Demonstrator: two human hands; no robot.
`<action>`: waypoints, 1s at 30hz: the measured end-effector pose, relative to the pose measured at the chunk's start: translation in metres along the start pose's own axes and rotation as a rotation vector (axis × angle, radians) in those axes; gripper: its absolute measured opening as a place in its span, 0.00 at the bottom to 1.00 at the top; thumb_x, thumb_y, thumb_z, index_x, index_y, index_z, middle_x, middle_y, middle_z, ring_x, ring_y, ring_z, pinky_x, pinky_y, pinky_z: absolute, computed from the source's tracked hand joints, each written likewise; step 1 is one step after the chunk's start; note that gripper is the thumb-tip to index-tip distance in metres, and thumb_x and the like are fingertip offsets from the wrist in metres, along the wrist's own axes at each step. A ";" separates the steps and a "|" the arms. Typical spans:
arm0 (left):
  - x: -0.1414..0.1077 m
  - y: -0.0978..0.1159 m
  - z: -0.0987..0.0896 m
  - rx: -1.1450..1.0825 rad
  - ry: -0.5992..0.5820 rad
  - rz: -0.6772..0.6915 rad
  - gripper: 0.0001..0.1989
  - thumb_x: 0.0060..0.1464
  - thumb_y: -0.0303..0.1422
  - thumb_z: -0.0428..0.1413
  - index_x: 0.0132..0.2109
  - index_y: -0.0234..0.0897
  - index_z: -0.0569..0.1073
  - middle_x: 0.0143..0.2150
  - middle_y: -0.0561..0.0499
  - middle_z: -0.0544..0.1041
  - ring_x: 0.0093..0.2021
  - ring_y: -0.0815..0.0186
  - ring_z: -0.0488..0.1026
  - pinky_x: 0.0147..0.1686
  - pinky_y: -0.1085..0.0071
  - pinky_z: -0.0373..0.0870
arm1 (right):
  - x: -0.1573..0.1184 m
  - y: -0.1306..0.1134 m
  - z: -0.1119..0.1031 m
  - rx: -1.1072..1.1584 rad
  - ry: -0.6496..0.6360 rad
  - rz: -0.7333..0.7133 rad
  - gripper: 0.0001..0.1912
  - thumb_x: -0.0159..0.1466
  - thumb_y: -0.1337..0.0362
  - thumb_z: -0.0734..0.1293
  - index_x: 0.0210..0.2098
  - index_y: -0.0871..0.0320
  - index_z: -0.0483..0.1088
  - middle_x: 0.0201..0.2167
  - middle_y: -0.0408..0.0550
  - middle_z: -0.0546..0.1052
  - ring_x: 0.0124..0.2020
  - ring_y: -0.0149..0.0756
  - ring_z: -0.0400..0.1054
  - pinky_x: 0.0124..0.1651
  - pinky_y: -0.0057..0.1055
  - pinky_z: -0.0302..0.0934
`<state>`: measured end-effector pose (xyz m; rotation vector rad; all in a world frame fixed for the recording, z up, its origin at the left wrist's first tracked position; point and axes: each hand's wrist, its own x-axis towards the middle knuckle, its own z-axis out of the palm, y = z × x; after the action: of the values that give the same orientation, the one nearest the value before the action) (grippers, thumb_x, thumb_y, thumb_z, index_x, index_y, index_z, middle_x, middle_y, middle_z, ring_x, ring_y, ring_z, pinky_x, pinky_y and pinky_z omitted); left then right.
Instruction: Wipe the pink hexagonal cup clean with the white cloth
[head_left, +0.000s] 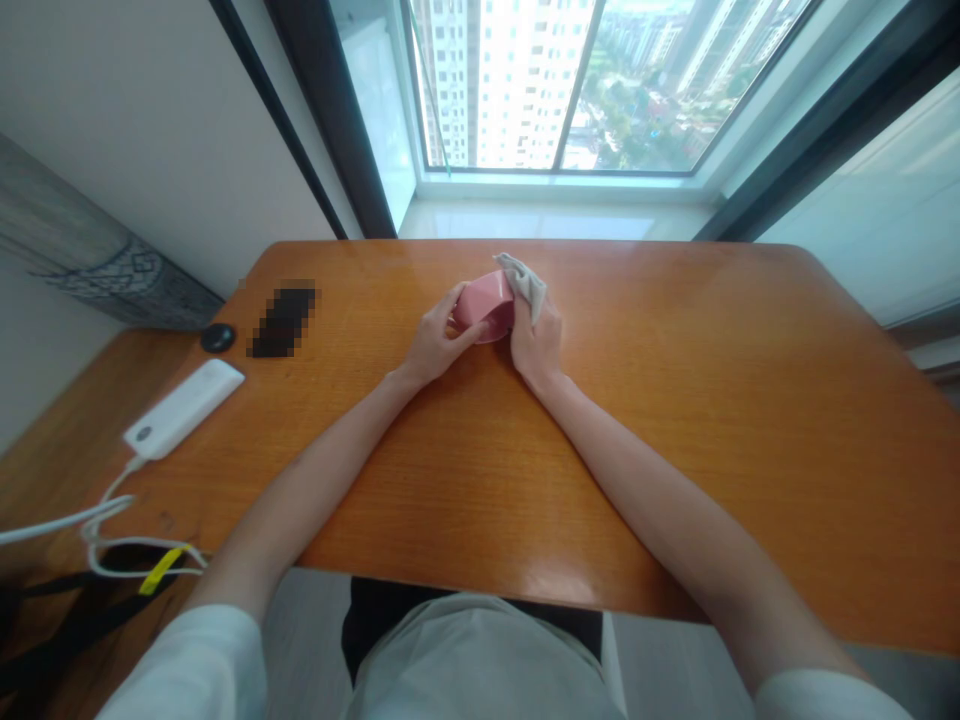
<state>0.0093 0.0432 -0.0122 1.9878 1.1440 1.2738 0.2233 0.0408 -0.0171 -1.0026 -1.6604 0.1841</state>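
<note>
A small pink container [486,298] is held up over the wooden table [465,470], near its middle. My left hand [439,340] grips the container's left side, with the thumb along its lower front. My right hand [538,335] is closed around a light grey cloth [523,280] at the container's right side. The cloth sticks out above my right hand and touches or nearly touches the container's edge. The inside of the container and some fingers of my right hand are hidden.
On the table's left side lie a white power bank [185,408] with white cables [112,520], a round black object [217,338] and a blurred-out dark item [283,320]. Black straps [67,620] lie at the lower left. A window is behind the table.
</note>
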 end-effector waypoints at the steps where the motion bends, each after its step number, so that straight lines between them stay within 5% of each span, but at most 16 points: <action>1: 0.000 -0.001 0.000 -0.012 0.003 0.003 0.41 0.66 0.57 0.70 0.75 0.37 0.76 0.66 0.37 0.86 0.48 0.59 0.84 0.51 0.63 0.85 | -0.002 -0.007 -0.002 -0.033 -0.008 -0.053 0.30 0.86 0.49 0.54 0.82 0.43 0.66 0.80 0.54 0.75 0.82 0.54 0.68 0.83 0.63 0.66; 6: 0.000 -0.002 0.000 -0.056 0.006 0.021 0.26 0.68 0.53 0.68 0.59 0.37 0.82 0.50 0.43 0.89 0.42 0.60 0.82 0.45 0.64 0.84 | -0.006 -0.034 -0.006 -0.167 -0.169 -0.261 0.30 0.81 0.47 0.64 0.79 0.39 0.72 0.82 0.47 0.73 0.88 0.63 0.57 0.90 0.74 0.48; 14: 0.001 -0.002 0.002 -0.019 0.004 0.004 0.44 0.65 0.58 0.70 0.76 0.36 0.74 0.68 0.37 0.85 0.51 0.58 0.85 0.51 0.62 0.86 | -0.001 -0.004 0.000 -0.033 0.028 0.025 0.30 0.86 0.49 0.54 0.81 0.44 0.68 0.79 0.54 0.77 0.80 0.53 0.71 0.83 0.64 0.67; 18: -0.001 -0.007 -0.002 -0.028 -0.010 0.045 0.30 0.70 0.54 0.68 0.64 0.36 0.80 0.56 0.42 0.88 0.48 0.58 0.83 0.50 0.58 0.85 | -0.006 -0.031 -0.008 -0.132 -0.168 -0.198 0.31 0.81 0.48 0.64 0.81 0.39 0.69 0.84 0.48 0.71 0.89 0.64 0.55 0.90 0.74 0.50; 21: -0.001 -0.007 -0.001 -0.032 -0.014 0.048 0.24 0.72 0.53 0.66 0.57 0.36 0.81 0.50 0.45 0.88 0.44 0.60 0.82 0.47 0.60 0.84 | -0.007 -0.039 -0.005 -0.156 -0.199 -0.235 0.29 0.80 0.48 0.66 0.78 0.37 0.73 0.82 0.45 0.73 0.89 0.64 0.55 0.90 0.76 0.45; 27: 0.001 0.000 0.002 -0.013 0.000 0.013 0.43 0.66 0.58 0.70 0.76 0.37 0.74 0.69 0.38 0.85 0.54 0.57 0.85 0.53 0.63 0.85 | 0.003 -0.001 0.006 0.028 0.072 0.113 0.28 0.86 0.46 0.54 0.76 0.43 0.74 0.73 0.52 0.83 0.75 0.50 0.77 0.79 0.61 0.72; 30: 0.000 0.000 0.001 -0.009 -0.004 0.023 0.44 0.66 0.58 0.70 0.76 0.36 0.74 0.70 0.36 0.84 0.56 0.54 0.86 0.55 0.61 0.85 | 0.002 -0.003 0.002 0.032 0.076 0.121 0.29 0.86 0.45 0.55 0.76 0.44 0.74 0.72 0.54 0.83 0.74 0.51 0.78 0.79 0.61 0.73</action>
<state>0.0100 0.0433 -0.0120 2.0018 1.1147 1.2840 0.2199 0.0410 -0.0152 -1.0736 -1.5252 0.2493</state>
